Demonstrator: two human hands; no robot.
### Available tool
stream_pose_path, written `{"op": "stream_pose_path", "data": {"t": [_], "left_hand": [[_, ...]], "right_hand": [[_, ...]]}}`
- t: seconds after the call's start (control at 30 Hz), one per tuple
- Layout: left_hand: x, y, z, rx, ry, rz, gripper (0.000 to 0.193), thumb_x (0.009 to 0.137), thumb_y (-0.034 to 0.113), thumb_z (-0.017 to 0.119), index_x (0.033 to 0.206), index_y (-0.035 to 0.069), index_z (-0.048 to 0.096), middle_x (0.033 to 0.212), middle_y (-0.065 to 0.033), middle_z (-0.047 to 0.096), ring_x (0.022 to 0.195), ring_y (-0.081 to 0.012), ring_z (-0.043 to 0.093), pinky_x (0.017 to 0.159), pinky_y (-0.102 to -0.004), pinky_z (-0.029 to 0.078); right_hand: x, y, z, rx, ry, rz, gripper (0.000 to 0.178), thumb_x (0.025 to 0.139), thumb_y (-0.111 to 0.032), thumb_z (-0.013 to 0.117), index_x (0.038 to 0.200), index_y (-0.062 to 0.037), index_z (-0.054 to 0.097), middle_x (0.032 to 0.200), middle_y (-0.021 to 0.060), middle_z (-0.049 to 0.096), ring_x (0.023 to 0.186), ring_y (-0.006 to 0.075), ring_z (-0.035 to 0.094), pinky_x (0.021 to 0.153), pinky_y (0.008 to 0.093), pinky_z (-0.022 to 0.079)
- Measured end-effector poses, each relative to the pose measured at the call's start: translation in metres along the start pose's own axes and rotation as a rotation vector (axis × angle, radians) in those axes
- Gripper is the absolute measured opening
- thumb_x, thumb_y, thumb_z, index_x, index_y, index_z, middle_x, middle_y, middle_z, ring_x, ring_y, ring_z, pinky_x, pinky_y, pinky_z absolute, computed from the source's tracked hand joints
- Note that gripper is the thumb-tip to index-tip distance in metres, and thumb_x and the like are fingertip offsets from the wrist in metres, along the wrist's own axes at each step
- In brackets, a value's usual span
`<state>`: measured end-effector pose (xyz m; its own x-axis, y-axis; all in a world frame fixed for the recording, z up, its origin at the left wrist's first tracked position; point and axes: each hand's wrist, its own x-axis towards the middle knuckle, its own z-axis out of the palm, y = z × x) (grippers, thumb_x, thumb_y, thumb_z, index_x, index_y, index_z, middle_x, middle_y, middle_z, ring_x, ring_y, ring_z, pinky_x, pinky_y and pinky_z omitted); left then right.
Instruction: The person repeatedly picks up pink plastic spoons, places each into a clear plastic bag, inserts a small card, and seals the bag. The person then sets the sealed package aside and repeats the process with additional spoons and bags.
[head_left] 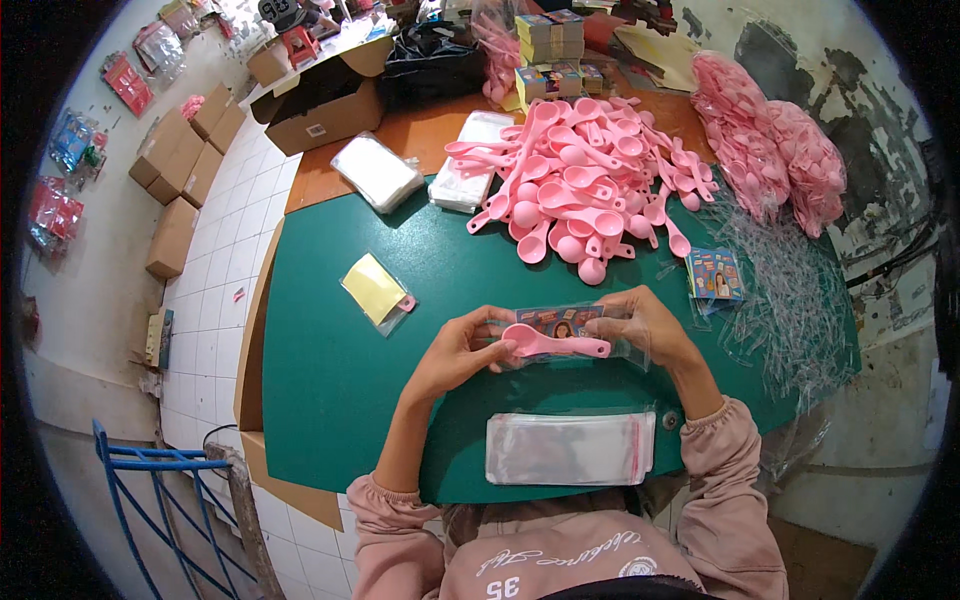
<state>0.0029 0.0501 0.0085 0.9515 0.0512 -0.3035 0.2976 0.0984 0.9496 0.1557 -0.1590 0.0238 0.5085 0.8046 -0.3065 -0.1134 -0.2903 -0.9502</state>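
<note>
Both hands hold up a clear plastic bag (pixel 630 348) with a colourful printed card (pixel 540 317) and a pink measuring spoon (pixel 556 343) lying across it. My left hand (pixel 462 350) is closed on the end by the spoon's bowl, thumb in front. At the handle end, my right hand (pixel 648 325) pinches the bag and card. Whether the spoon lies fully inside the plastic I cannot tell. A stack of flat clear bags (pixel 565 448) lies near me, below the hands. To the left rests a packed bag (pixel 377 290) showing a yellow card back and a pink handle end.
A big heap of pink spoons (pixel 580 190) covers the far middle of the green table (pixel 330 390). Printed cards (pixel 714 274) and scattered clear strips (pixel 790 310) lie right. Behind are white packs (pixel 377 172), an open carton (pixel 325 115), card stacks (pixel 550 40) and bagged spoons (pixel 740 130).
</note>
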Motion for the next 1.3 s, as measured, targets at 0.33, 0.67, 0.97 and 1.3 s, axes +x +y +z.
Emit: {"op": "stream_pose_path", "data": {"t": [0.33,0.67,0.97,1.3], "left_hand": [[0.011,-0.023,-0.006,-0.139,0.095,0.104,0.032,0.088,0.016,0.05,0.115,-0.001,0.05,0.106,-0.0084,0.057,0.093,-0.0145,0.056,0.084,-0.0285,0.046],[0.007,-0.027,0.014,-0.081,0.399,0.341,0.045,0.091,0.022,0.048,0.128,0.003,0.03,0.111,-0.0111,0.053,0.101,-0.019,0.054,0.078,-0.0288,0.05],[-0.025,-0.021,0.05,-0.435,0.129,-0.031,0.051,0.095,0.015,0.031,0.134,0.012,-0.002,0.109,-0.0237,0.052,0.098,-0.0273,0.058,0.083,-0.0345,0.048],[-0.038,-0.019,0.034,-0.256,0.041,-0.039,0.06,0.094,0.014,0.038,0.14,0.013,0.0,0.105,-0.0139,0.054,0.095,-0.018,0.056,0.087,-0.0331,0.046]], "right_hand": [[-0.002,0.004,-0.005,0.369,-0.276,-0.1,0.044,0.073,-0.007,0.066,0.112,0.0034,0.05,0.101,0.0093,0.056,0.075,0.0134,0.058,0.065,0.0261,0.05],[0.0,0.004,0.017,0.255,-0.041,-0.151,0.034,0.083,-0.013,0.059,0.112,0.0034,0.054,0.091,0.0104,0.06,0.074,0.0141,0.06,0.064,0.0259,0.052],[-0.011,0.004,0.044,-0.617,0.015,-0.438,0.042,0.073,-0.01,0.065,0.112,-0.0045,0.051,0.113,0.0163,0.048,0.085,0.0262,0.058,0.073,0.0326,0.049],[-0.01,0.01,0.075,-0.871,-0.105,-0.668,0.025,0.069,-0.014,0.067,0.087,-0.0068,0.051,0.093,0.0109,0.045,0.083,0.0267,0.049,0.071,0.0361,0.038]]}}
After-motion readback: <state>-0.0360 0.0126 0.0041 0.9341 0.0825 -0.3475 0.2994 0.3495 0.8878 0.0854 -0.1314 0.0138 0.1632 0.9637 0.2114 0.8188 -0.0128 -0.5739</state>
